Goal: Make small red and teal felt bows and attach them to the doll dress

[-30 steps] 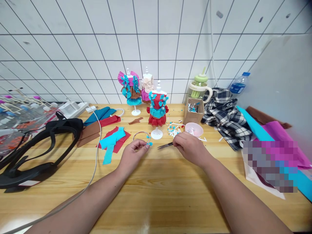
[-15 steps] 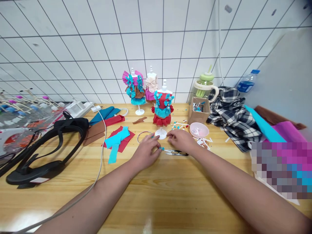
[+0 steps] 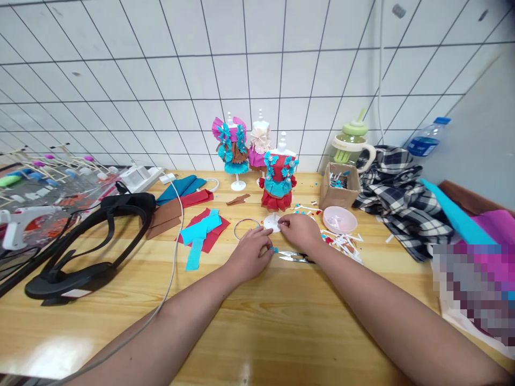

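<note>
A small white dress-form mannequin in a red and turquoise crepe-paper dress (image 3: 279,179) stands in front of me on its round white base (image 3: 270,223). My left hand (image 3: 250,253) rests on the table with fingers spread, its fingertips at the base's front left edge. The curled fingers of my right hand (image 3: 301,231) close on the base's right edge. A tiny turquoise paper piece (image 3: 274,250) lies beside my left fingers. Thread snips (image 3: 293,257) lie between the hands, their handle partly under my right wrist. A thin ring (image 3: 240,229) lies behind my left hand.
Two more dressed mannequins (image 3: 233,150) stand behind. Crepe-paper strips (image 3: 201,230) and a black headset strap (image 3: 92,257) lie left. On the right are a pink bowl (image 3: 340,220), a cardboard box (image 3: 341,185), a green-lidded jug (image 3: 352,139), plaid cloth (image 3: 394,187) and paper scraps.
The view has turned slightly left, so things appear further right. My right fingers have come to the base's edge; my left hand stays by it.
</note>
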Action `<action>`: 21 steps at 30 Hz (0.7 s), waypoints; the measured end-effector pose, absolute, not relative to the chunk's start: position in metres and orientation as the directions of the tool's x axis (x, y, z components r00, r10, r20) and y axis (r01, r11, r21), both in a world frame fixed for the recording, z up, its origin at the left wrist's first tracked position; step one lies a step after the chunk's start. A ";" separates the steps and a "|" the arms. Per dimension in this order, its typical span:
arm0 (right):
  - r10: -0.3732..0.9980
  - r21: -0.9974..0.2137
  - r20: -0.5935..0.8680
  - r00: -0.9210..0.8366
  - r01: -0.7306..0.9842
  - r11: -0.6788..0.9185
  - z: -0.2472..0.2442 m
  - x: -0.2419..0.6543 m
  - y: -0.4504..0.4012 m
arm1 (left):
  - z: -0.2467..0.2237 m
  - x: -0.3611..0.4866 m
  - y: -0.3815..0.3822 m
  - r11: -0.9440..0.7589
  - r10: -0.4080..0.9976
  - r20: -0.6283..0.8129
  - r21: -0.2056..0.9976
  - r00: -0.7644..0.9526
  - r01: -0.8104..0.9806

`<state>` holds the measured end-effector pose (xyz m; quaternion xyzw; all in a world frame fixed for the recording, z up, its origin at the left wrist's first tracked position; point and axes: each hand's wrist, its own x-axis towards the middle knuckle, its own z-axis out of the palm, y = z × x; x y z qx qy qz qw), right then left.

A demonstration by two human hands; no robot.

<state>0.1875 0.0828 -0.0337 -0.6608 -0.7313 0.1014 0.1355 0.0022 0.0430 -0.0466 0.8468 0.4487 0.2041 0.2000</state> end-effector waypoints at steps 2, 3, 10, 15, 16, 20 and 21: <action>0.995 -0.324 0.061 -0.080 0.941 0.095 -0.033 0.186 0.086 | -0.047 0.002 0.044 -0.513 0.843 0.161 0.530 0.514 0.675; 0.995 -0.318 0.065 -0.079 0.943 0.096 -0.032 0.185 0.087 | -0.047 0.002 0.044 -0.513 0.842 0.160 0.533 0.515 0.673; 0.990 -0.293 0.113 -0.090 0.949 0.120 -0.033 0.182 0.089 | -0.048 0.001 0.044 -0.519 0.837 0.174 0.548 0.518 0.656; 0.997 -0.503 0.074 -0.028 0.862 0.061 -0.018 0.191 0.069 | -0.046 0.001 0.044 -0.495 0.867 0.281 0.581 0.412 0.646; 0.997 -0.562 0.065 -0.052 0.823 0.080 -0.014 0.192 0.060 | -0.045 0.002 0.043 -0.484 0.875 0.306 0.587 0.376 0.649; 0.987 -0.797 0.016 -0.160 0.594 0.109 -0.001 0.188 0.018 | -0.039 0.004 0.039 -0.384 0.923 0.290 0.649 0.253 0.657; 0.984 -0.826 0.009 -0.179 0.553 0.108 0.000 0.186 0.010 | -0.038 0.005 0.037 -0.356 0.934 0.265 0.673 0.238 0.648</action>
